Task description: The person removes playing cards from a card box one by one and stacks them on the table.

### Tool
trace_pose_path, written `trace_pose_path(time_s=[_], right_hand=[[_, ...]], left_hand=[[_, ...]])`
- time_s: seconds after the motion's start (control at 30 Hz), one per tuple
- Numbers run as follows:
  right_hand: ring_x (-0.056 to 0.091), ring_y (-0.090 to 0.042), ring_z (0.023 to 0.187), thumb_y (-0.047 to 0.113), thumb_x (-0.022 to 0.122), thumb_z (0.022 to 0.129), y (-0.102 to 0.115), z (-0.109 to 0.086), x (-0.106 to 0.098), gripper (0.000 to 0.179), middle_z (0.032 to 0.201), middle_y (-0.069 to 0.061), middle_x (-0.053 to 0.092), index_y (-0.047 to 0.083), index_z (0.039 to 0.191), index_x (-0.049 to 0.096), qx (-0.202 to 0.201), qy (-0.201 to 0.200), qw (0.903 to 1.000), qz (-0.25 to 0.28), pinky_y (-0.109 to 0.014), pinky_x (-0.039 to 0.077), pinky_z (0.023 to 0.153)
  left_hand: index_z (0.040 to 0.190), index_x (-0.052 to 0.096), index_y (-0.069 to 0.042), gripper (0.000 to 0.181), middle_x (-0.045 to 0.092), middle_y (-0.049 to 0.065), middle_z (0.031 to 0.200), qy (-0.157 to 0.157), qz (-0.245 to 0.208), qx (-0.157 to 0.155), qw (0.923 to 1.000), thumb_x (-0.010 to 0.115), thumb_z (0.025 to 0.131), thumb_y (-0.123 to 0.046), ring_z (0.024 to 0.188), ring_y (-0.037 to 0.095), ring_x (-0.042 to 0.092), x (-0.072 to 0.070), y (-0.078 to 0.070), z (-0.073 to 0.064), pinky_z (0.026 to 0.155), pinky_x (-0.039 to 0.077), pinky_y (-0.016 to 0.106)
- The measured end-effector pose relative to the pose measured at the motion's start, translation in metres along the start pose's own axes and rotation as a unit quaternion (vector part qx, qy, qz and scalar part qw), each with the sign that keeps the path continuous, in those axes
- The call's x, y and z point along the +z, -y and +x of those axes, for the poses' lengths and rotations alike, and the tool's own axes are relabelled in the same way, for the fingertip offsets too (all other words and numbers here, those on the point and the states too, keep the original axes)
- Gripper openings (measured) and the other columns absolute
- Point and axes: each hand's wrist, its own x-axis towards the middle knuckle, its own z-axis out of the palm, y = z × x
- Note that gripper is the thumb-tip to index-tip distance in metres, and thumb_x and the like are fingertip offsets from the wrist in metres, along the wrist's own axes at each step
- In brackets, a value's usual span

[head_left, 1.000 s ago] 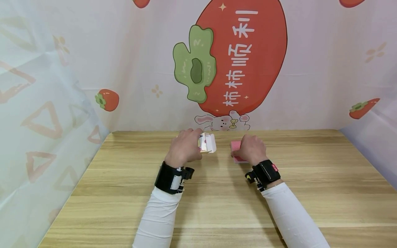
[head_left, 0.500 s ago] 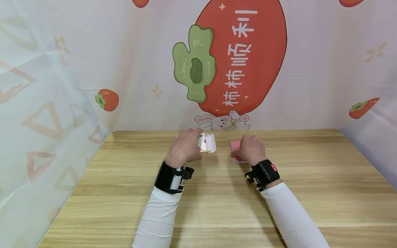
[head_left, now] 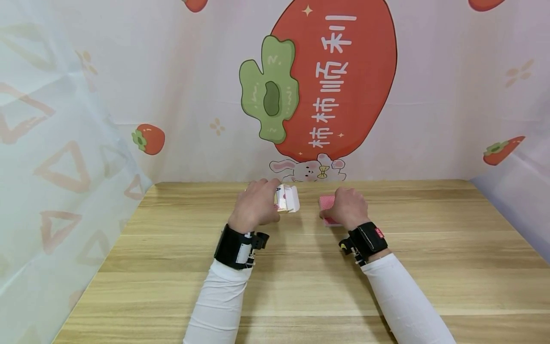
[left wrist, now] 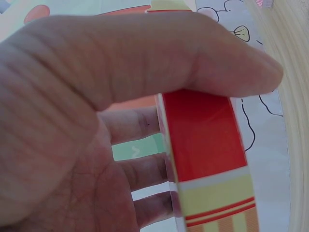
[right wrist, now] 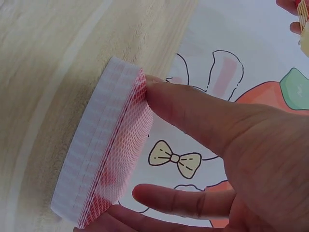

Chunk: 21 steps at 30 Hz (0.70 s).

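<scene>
With thumb and fingers on opposite sides, my left hand grips a playing-card box near the table's back edge. Its white flap sticks out to the right. In the left wrist view the box shows a red side with yellow and striped bands below the thumb. A deck of playing cards with red-patterned backs lies to the right of the box. My right hand holds the deck by its ends; in the right wrist view the thumb touches one end of the deck, fingers the other.
Both hands are over the far part of the wooden table. Behind its back edge hangs a printed cloth with a large red fruit and a rabbit. A pale cloth closes off the left side. Black straps with cameras sit on both wrists.
</scene>
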Motion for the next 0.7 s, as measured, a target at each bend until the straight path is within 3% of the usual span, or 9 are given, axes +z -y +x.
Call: trace_pose_path(time_s=[0.23, 0.37, 0.53, 0.7], right_hand=[[0.056, -0.03, 0.07, 0.05, 0.084, 0.077, -0.001, -0.003, -0.01, 0.059, 0.078, -0.014, 0.058, -0.001, 0.098, 0.063, 0.015, 0.019, 0.9997, -0.002, -0.034, 0.044, 0.054], [0.046, -0.023, 0.059, 0.055, 0.083, 0.077, -0.006, -0.004, -0.02, 0.059, 0.065, -0.007, 0.046, 0.002, 0.084, 0.058, 0.0, -0.011, 0.9996, 0.026, -0.032, 0.033, 0.05], [0.052, -0.024, 0.065, 0.04, 0.082, 0.084, -0.004, -0.01, -0.035, 0.045, 0.07, -0.008, 0.058, -0.001, 0.091, 0.065, -0.061, -0.066, 0.9905, 0.104, -0.034, 0.039, 0.055], [0.065, -0.024, 0.078, 0.021, 0.079, 0.089, 0.013, -0.02, -0.048, 0.018, 0.086, -0.007, 0.072, 0.005, 0.096, 0.076, -0.179, -0.082, 0.9621, 0.188, -0.038, 0.052, 0.067]], left_hand=[[0.138, 0.058, -0.01, 0.071, 0.063, 0.012, 0.116, 0.002, 0.003, 0.001, 1.0, 0.083, 0.072, -0.008, 0.104, 0.031, 0.056, 0.0, 0.0, 0.001, 0.075, 0.052, 0.05], [0.137, 0.058, -0.01, 0.07, 0.063, 0.012, 0.114, 0.001, 0.005, 0.002, 1.0, 0.082, 0.071, -0.008, 0.103, 0.031, 0.056, 0.001, 0.0, 0.001, 0.073, 0.052, 0.05], [0.134, 0.059, -0.01, 0.068, 0.062, 0.011, 0.109, -0.001, 0.008, 0.009, 0.9999, 0.083, 0.071, -0.008, 0.1, 0.031, 0.056, 0.003, -0.001, 0.002, 0.072, 0.052, 0.047], [0.135, 0.059, -0.01, 0.068, 0.062, 0.009, 0.11, -0.001, 0.005, 0.019, 0.9998, 0.082, 0.071, -0.007, 0.1, 0.03, 0.056, 0.004, -0.003, 0.003, 0.074, 0.051, 0.046]])
